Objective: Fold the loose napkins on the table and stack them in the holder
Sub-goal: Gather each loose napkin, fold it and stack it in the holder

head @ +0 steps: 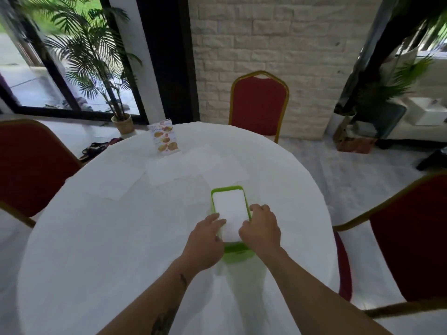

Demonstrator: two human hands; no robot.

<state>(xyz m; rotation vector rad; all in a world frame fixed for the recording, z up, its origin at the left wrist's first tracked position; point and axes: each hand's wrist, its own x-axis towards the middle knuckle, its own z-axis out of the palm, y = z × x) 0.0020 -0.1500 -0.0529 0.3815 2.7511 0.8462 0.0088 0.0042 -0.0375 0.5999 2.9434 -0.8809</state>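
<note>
Both hands press a folded napkin into the green holder: left hand flat on its near-left edge, right hand gripping the near-right corner. Loose napkins lie farther, slightly left, so I judge the left hand is nearer.

— What can't you see from up there?
— My left hand and right hand cover the near end of the holder and the folded napkin in it.
— And beyond your hands?
— Loose napkins blur into the tablecloth; I can't count them. The menu card is unreadable.
</note>
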